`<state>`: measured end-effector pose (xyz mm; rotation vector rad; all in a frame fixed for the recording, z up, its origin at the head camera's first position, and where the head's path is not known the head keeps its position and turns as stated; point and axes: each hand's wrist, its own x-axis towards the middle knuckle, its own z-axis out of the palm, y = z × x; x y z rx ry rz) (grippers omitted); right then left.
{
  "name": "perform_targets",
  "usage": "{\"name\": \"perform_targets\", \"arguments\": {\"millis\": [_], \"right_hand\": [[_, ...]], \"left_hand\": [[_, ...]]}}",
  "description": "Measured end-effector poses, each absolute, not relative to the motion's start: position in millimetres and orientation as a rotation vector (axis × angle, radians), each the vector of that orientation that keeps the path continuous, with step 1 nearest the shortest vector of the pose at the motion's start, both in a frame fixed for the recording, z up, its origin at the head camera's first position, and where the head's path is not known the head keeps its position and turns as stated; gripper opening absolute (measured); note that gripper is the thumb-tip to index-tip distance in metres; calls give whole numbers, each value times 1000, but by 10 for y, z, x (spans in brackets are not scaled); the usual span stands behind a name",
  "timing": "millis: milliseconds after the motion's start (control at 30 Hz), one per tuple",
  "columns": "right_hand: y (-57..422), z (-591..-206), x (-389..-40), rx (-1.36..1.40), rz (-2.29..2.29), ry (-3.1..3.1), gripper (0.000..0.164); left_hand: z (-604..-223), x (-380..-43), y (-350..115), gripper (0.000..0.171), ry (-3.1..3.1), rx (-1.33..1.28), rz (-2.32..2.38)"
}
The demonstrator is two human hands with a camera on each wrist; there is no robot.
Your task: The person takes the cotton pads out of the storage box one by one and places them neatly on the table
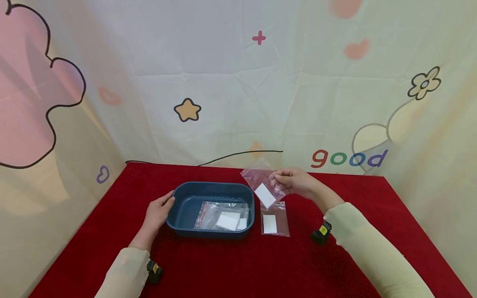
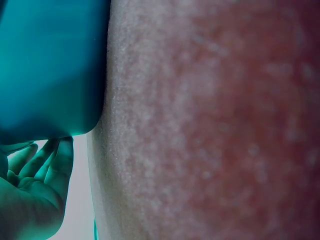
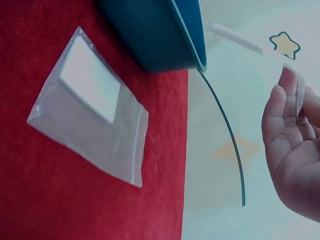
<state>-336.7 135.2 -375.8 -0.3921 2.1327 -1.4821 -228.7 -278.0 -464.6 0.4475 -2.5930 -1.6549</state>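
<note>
A dark blue plastic basin (image 1: 208, 233) stands on the red cloth, also seen in the right wrist view. My left hand (image 1: 158, 213) holds its left end; in the left wrist view the fingers (image 2: 59, 167) lie against the outer wall. Inside lie clear zip bags (image 1: 208, 213) with white pieces, overlapping. My right hand (image 1: 298, 182) pinches a clear zip bag (image 1: 257, 176) by its edge, raised just right of the basin; a white rectangular piece (image 1: 265, 195) shows in it. Below it, another zip bag with a white piece (image 1: 270, 224) lies flat on the cloth.
The red cloth (image 1: 223, 269) covers the table under everything. A pale printed curtain (image 1: 223, 62) hangs behind the table's back edge and along both sides. Each wrist wears a small black camera, such as the right one (image 1: 322, 232).
</note>
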Motion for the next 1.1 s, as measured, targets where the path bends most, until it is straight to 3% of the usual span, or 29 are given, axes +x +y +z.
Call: {"name": "perform_targets", "arguments": {"millis": [1100], "right_hand": [[1877, -4322, -2882, -176, -1683, 2107, 34]], "left_hand": [[-4651, -2282, -2785, 49, -2588, 425, -1676]]}}
